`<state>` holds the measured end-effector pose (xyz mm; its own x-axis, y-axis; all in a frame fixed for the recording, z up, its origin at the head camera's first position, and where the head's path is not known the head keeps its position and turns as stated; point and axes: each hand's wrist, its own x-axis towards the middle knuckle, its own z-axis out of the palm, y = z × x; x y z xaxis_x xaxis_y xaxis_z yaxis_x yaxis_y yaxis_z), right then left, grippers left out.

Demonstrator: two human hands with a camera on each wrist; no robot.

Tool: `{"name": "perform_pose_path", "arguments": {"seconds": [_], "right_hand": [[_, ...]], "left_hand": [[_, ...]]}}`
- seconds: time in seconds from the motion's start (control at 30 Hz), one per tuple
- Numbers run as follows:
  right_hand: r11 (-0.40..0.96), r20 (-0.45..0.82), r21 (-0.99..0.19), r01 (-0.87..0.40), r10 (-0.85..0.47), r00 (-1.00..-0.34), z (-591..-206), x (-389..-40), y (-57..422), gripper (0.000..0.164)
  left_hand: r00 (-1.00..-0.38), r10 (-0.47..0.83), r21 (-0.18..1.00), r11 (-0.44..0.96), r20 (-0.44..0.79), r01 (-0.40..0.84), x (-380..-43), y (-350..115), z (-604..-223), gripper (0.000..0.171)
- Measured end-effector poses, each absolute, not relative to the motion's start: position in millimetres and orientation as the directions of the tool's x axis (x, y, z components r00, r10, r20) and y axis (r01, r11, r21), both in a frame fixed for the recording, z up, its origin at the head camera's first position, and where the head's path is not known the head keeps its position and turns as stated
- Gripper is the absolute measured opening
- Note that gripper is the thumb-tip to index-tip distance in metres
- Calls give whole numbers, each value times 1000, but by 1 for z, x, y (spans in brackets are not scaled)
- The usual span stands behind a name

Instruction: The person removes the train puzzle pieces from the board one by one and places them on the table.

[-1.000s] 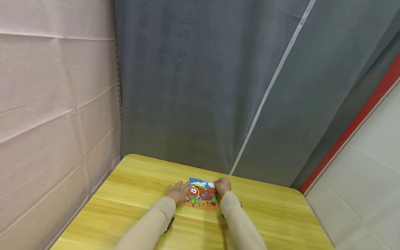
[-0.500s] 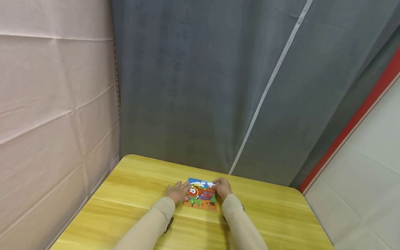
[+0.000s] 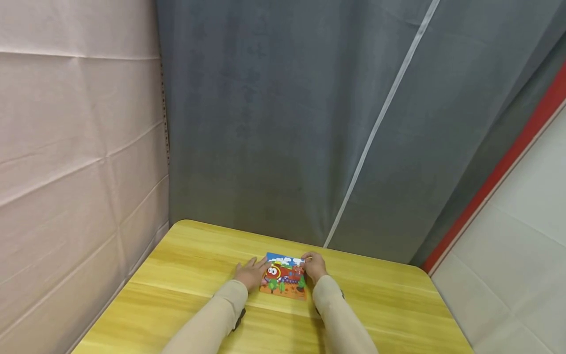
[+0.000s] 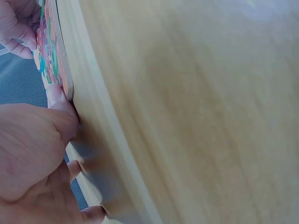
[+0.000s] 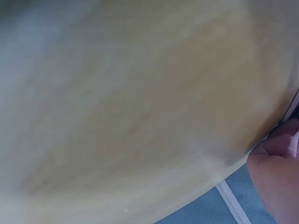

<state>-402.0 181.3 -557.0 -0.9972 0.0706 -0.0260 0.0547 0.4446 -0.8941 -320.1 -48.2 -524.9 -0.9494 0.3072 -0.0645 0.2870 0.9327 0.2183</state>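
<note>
Pointing nine o'clock: red train [image 3: 287, 275] on square colourful board [image 3: 289, 293], lengthwise nine-to-three; left hand [image 3: 250, 273] spread, right hand [image 3: 315, 267] pinching edge.

Looks like a small, screened-off booth — closed in behind by a tall, dark-grey cloth curtain [image 3: 256, 123] with a thin, white, slanting strip [image 3: 423, 29], at the left by a creased, pale-pink sheet [image 3: 53, 147], at the right by a white, seamed wall [image 3: 517, 255] edged with a red band [image 3: 486, 191]. Furnished with a yellow, wood-grain, round-cornered table [image 3: 274, 319] — set close to the curtain.
</note>
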Motion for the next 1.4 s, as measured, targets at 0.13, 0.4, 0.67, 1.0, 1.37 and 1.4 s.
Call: {"name": "perform_pose_path", "arguments": {"seconds": [0.13, 0.4, 0.67, 1.0, 1.37, 1.4], "right_hand": [[490, -3, -870, 43, 82, -997, -557, -405, 179, 7], [544, -22, -834, 87, 124, -992, -550, -404, 174, 4], [588, -19, -805, 79, 106, -994, -550, -403, 177, 5], [503, -24, -863, 42, 42, -999, -552, -401, 186, 21], [560, 8, -828, 22, 52, -999, -551, -398, 180, 20], [575, 16, -818, 13, 45, -999, -551, -398, 179, 19]], "left_hand": [[-950, 306, 226, 932, -66, 284, -319, -48, -523, 60], [-947, 310, 232, 930, -83, 284, -314, -48, -516, 60], [-946, 313, 244, 927, -86, 285, -314, -46, -518, 61], [-942, 324, 231, 926, -84, 297, -319, -46, -524, 61], [-944, 316, 231, 930, -98, 287, -325, -44, -527, 61], [-944, 312, 223, 933, -103, 284, -325, -43, -526, 60]]}}
